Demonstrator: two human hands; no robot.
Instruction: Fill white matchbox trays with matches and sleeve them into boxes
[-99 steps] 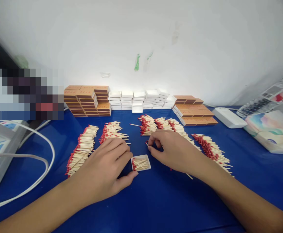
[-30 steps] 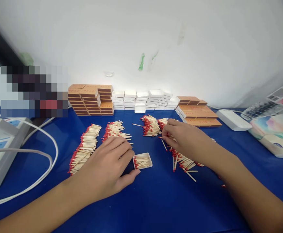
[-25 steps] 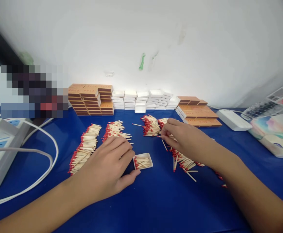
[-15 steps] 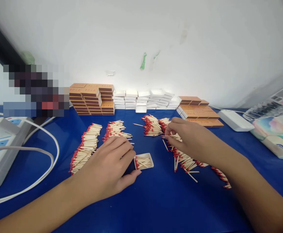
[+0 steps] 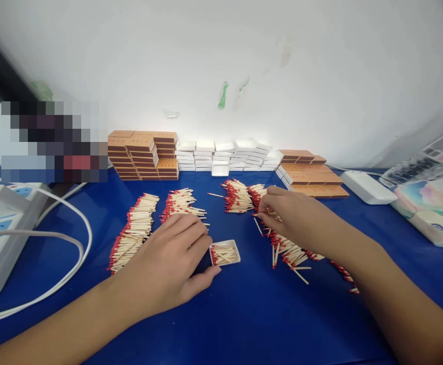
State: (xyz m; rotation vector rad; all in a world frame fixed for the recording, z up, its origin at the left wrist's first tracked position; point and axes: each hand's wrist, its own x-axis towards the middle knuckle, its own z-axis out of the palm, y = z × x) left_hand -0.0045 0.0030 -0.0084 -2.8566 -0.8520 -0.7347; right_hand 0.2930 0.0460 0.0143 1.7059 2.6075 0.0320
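Note:
A small white matchbox tray (image 5: 238, 252) with red-headed matches (image 5: 223, 254) inside lies on the blue table. My left hand (image 5: 175, 258) is at its left end, index finger and thumb on either side of the near corners, steadying it. Over the right-hand pile of loose matches (image 5: 290, 248), my right hand (image 5: 285, 213) has thumb and fingers pinched together among the match heads. What lies between those fingertips is mostly hidden, but it appears to be matches.
Two match rows (image 5: 139, 218) lie left, another heap (image 5: 238, 197) centre-back. Along the wall stand brown matchboxes (image 5: 145, 157), white trays (image 5: 206, 154) and more matchboxes (image 5: 308, 175). A power strip (image 5: 0, 228) with looping cables is at left; a tissue pack (image 5: 430, 208) and white adapter (image 5: 369, 187) at right.
Hardly anything differs. Both hands keep nearly the same place and pose, and the view has shifted only slightly.

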